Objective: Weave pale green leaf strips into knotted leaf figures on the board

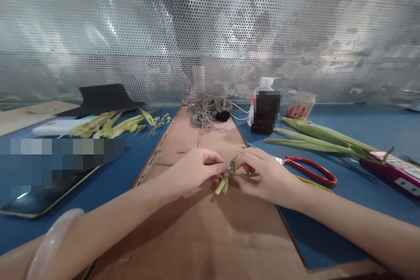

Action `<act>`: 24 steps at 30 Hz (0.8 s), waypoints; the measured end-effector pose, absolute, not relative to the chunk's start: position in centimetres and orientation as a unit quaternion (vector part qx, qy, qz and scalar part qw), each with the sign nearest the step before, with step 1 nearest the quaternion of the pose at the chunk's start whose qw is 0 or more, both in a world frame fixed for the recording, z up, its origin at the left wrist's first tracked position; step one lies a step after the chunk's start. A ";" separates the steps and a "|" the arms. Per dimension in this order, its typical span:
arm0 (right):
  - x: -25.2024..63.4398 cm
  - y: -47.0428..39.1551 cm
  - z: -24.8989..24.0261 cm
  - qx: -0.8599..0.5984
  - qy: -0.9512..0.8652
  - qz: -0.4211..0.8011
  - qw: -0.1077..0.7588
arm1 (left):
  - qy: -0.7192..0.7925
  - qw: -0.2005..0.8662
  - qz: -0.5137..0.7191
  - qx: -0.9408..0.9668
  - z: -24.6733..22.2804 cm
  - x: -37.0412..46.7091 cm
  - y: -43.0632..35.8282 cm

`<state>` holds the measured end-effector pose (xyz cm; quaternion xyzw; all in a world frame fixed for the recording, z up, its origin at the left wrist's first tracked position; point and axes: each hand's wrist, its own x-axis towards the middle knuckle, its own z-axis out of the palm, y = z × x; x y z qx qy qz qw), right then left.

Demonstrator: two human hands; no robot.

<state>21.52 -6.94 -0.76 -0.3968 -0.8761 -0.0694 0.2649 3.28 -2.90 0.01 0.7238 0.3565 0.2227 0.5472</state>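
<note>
Over a brown cardboard sheet (213, 236), both hands meet at a small piece made of green leaf strips (222, 186). My left hand (188, 170) pinches it between thumb and fingers from the left. From the right, the closed fingertips of my right hand (262, 173) grip its other side, where a darker green knotted or folded part shows. Pale strip ends poke out below the fingers. Scissors (311, 170) with a red and a yellow handle lie just beyond my right hand, which partly hides them.
Grey cord (208, 111) lies tangled at the cardboard's far end, near a dark bottle (266, 109). Long green leaves (324, 135), a clear jar (300, 105) and a purple package (390, 170) are at right. Leaf scraps (111, 127) and a phone (52, 188) lie left. Perforated metal (131, 30) stands behind.
</note>
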 end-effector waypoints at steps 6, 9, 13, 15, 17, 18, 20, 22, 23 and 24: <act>21.4 -7.0 -1.0 -0.373 -0.883 -0.092 0.270 | 0.357 0.560 0.222 0.714 0.0 3.5 -3.1; 21.4 -7.0 -1.1 -0.365 -0.886 -0.104 0.268 | 0.357 0.564 0.228 0.709 -0.1 3.6 -3.1; 21.3 -7.0 -1.2 -0.352 -0.886 -0.116 0.278 | 0.355 0.578 0.231 0.697 -0.2 3.5 -3.1; 21.2 -7.0 -1.1 -0.350 -0.886 -0.117 0.282 | 0.356 0.578 0.236 0.695 -0.2 3.5 -3.1; 21.1 -7.1 -1.0 -0.357 -0.882 -0.108 0.287 | 0.359 0.569 0.241 0.700 -0.3 3.5 -3.1; 21.0 -7.1 -0.9 -0.364 -0.880 -0.099 0.289 | 0.361 0.563 0.241 0.703 -0.3 3.5 -3.0; 21.0 -7.2 -0.8 -0.378 -0.874 -0.081 0.294 | 0.362 0.557 0.238 0.709 -0.4 3.5 -3.0; 20.9 -7.2 -0.8 -0.388 -0.871 -0.064 0.294 | 0.361 0.559 0.234 0.709 -0.5 3.5 -3.0; 20.9 -7.3 -0.8 -0.392 -0.870 -0.058 0.294 | 0.361 0.563 0.233 0.706 -0.5 3.5 -3.0; 20.8 -7.3 -0.8 -0.396 -0.868 -0.053 0.294 | 0.361 0.568 0.234 0.702 -0.5 3.5 -3.0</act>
